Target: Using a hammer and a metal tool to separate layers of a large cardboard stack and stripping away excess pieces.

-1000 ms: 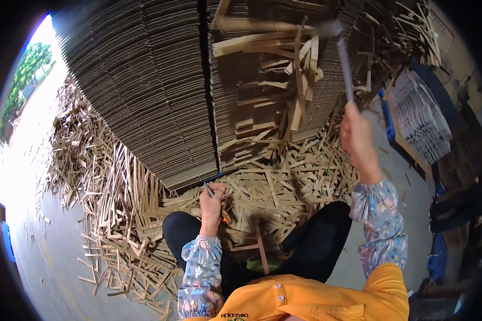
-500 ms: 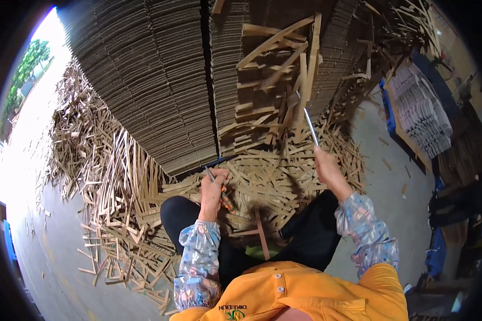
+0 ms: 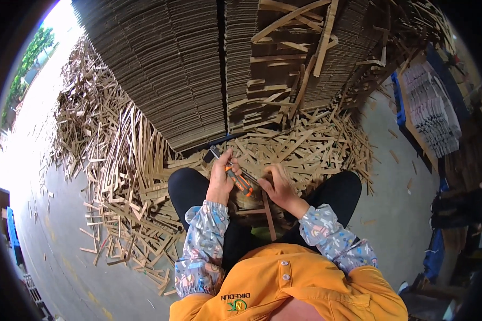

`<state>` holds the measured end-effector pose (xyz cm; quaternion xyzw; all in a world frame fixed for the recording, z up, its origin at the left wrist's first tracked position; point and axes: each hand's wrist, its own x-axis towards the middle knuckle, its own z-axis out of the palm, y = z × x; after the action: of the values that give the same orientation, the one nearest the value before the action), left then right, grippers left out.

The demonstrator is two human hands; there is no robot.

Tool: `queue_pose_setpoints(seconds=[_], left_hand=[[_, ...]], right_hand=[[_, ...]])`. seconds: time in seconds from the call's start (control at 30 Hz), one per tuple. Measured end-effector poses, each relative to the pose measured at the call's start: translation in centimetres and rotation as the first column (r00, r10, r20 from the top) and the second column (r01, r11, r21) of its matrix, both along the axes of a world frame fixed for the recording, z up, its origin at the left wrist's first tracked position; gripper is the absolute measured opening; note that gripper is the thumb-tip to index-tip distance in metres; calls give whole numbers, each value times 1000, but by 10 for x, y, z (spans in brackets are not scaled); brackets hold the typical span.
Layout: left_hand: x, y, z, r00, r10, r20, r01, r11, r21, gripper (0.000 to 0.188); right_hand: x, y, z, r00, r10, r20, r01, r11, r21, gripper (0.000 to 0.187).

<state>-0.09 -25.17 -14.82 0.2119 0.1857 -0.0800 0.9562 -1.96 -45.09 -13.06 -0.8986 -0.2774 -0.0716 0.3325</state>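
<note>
In front of my knees, my left hand is closed round a tool with an orange-and-black handle. Its exact kind is hard to make out; grey metal shows above my fingers. Close beside it, my right hand is closed with its fingers curled, holding the long thin metal blade. That blade points toward my left hand and lies along or across the tool; whether they touch I cannot tell. Loose cardboard strips lie thickly beyond both hands.
Tall stacks of corrugated cardboard rise just ahead, with loose strips hanging on the right one. A heap of cardboard scraps spreads over the floor at left. Stacked sheets on a blue-edged pallet stand at right.
My right hand has come down and left from the cardboard stack, bringing the blade beside my left hand. Loose strips on the stack have shifted. The whole view has tilted slightly.
</note>
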Motion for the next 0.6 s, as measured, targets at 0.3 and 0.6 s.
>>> queue_pose_setpoints(seconds=[0.3, 0.6], left_hand=[[-3, -24, -3, 987, 54, -150, -16, 970, 241, 36], [1, 3, 16, 948, 290, -130, -255, 938, 234, 29]], right_hand=[[-12, 44, -22, 906, 247, -343, -155, 949, 275, 38], [19, 10, 58, 607, 444, -659, 547, 369, 752, 17]])
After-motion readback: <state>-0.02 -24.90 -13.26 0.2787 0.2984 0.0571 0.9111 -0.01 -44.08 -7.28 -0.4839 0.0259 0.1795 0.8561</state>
